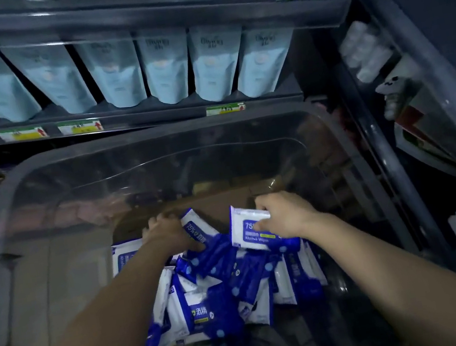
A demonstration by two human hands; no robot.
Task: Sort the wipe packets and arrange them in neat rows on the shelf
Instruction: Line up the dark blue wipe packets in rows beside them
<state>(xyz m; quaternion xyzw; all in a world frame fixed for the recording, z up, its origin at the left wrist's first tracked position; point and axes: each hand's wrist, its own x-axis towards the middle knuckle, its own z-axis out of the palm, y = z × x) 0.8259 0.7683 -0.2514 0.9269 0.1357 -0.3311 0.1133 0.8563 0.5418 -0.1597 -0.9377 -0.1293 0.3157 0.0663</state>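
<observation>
Gathering: pick-up step, by my reading; both hands are down in the clear bin (41,180), and no wipe rows are visible on a shelf.
Left hand (170,233): lower centre, fingers curled about a blue-and-white packet (196,223) at the heap's far edge.
Right hand (285,214): right of centre, pinching a white-faced packet (248,229), tilted up above the pile.
Heap (225,291): loose wipe packets, jumbled, bottom centre of the bin.
Shelf (151,116): upper frame, pale blue pouches (164,71) standing in a row.
Next: likely face both packets one way, then carry them out; target shelf not identifiable.
</observation>
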